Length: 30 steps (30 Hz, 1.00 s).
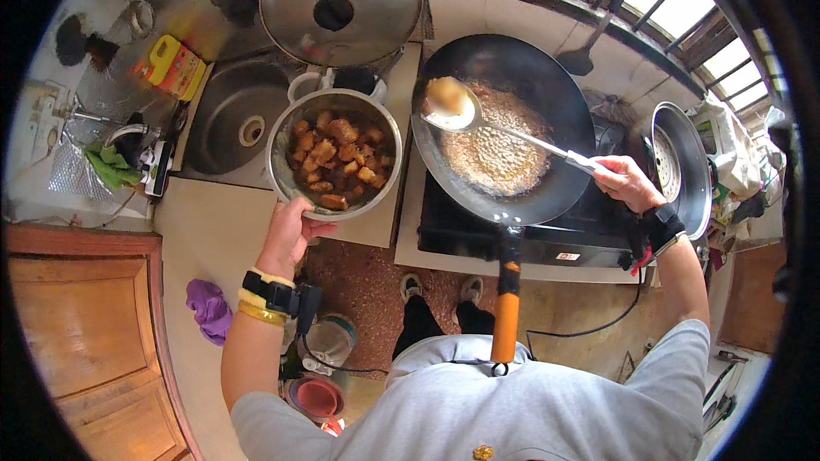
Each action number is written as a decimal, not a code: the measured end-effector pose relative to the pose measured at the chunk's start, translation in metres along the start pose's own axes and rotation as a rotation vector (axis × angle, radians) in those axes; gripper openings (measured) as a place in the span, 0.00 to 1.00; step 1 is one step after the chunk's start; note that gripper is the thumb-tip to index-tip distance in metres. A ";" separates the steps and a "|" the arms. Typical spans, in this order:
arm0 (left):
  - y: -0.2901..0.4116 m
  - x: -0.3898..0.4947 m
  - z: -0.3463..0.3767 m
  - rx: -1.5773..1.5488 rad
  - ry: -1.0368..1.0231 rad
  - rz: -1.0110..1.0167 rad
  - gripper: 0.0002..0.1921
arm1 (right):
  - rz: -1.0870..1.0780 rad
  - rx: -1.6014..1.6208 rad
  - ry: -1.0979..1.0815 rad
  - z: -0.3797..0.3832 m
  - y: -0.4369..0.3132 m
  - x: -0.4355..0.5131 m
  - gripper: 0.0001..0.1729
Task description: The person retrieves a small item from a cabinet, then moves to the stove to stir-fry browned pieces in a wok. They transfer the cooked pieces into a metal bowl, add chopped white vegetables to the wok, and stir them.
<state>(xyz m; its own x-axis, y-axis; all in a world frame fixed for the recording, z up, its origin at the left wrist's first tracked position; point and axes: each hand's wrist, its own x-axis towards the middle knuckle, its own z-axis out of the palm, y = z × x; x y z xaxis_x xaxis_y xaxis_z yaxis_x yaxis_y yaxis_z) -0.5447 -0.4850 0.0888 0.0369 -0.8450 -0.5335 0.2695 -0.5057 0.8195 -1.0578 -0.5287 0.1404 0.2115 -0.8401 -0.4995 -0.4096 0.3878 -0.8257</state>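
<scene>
My left hand (296, 230) grips the near rim of a metal bowl (392, 173), which holds many browned fried chunks (343, 147). In my right hand (624, 182) is the handle of a metal ladle (477, 116). Its bowl, with pale golden content (446, 96) partly blurred, is over the left side of a dark wok (570, 109). Bubbling, foamy oil (500, 141) covers the wok's bottom. The wok's orange-and-black handle (505, 320) points toward my body.
The wok sits over a black gas stove (474, 224). A sink (218, 134) lies left of the bowl, with a yellow jug (176, 67) behind it. A glass lid (343, 6) stands at the back. A large metal pot (695, 166) is at right; a purple cloth (210, 310) lies at left.
</scene>
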 end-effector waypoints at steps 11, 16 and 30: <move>0.011 0.002 0.001 0.052 -0.047 0.010 0.18 | -0.475 -0.512 0.102 0.054 -0.111 -0.052 0.16; 0.003 -0.010 -0.011 0.003 -0.097 -0.015 0.19 | -0.963 -1.388 0.342 0.123 -0.143 -0.072 0.20; -0.048 -0.026 -0.041 -0.203 -0.083 -0.029 0.21 | -0.207 -0.514 0.285 0.026 -0.118 -0.088 0.13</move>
<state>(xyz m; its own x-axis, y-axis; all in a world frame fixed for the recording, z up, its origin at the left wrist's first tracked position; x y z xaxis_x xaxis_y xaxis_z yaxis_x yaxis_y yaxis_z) -0.5189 -0.4317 0.0551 -0.0513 -0.8461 -0.5305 0.4575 -0.4921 0.7406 -1.0050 -0.4904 0.2753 0.1160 -0.9740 -0.1944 -0.7751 0.0336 -0.6310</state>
